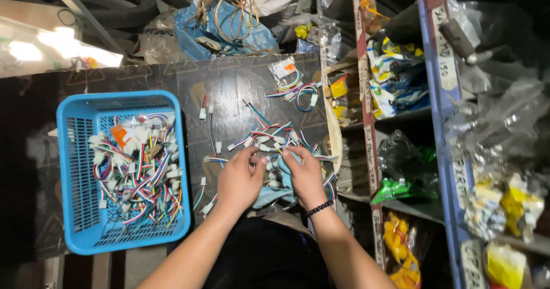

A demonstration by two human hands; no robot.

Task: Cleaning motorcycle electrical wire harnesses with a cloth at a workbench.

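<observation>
Two bare hands meet low in my view, over the near edge of the dark bench. My left hand curls down with its fingertips pressed together on a small white connector in the wire harness pile. My right hand, a black bracelet at its wrist, has its grip closed on a fold of the light blue cloth that lies under both palms. The harnesses, short bundles of red, blue and white wire ending in white plugs, spread from the cloth outward across the bench, some touching, some loose.

Left of them, well apart from my hands, sits a blue plastic basket heaped with more of the same wires. Farther out, a few stray leads and a small bagged set lie near the back edge, and beyond that a tangle of tan cord on a blue bag.

I judge the risk to be snagging: the wires cross each other, so lifting one plug could drag its neighbours off the near edge and into my lap or onto the floor. Tugging the cloth would do the same, since plugs rest on it. On my right, shelves crowded with packets stand close; a wide elbow swing could knock them loose.
</observation>
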